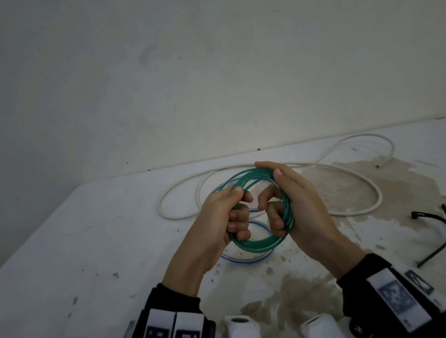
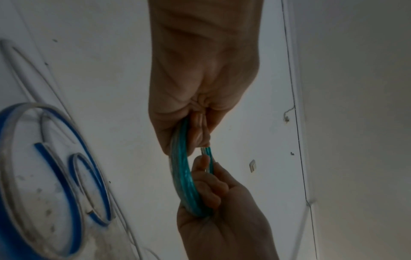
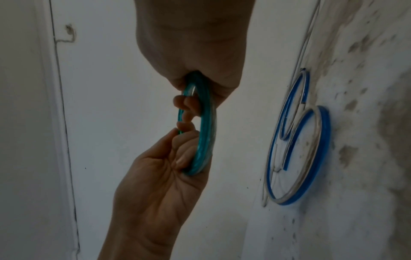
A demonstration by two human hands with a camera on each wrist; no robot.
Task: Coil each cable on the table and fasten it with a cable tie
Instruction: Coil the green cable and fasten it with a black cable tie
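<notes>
I hold a green cable coil [image 1: 255, 245] upright above the table, wound in several loops. My left hand [image 1: 234, 209] grips its left side, fingers curled round the strands. My right hand [image 1: 278, 212] grips the right side, thumb on top and fingers hooked through the ring. In the left wrist view the left hand [image 2: 200, 130] pinches the coil [image 2: 182, 176] from above. In the right wrist view the right hand [image 3: 193, 98] clasps the coil [image 3: 205, 132], and the left hand [image 3: 177, 149] holds it from below. Black cable ties [image 1: 441, 238] lie at the right.
A blue cable [image 1: 257, 258] lies in loose loops on the white table [image 1: 87, 253] under my hands. A long white cable [image 1: 356, 178] sprawls behind them toward the back wall. Brown stains mark the table's right and front.
</notes>
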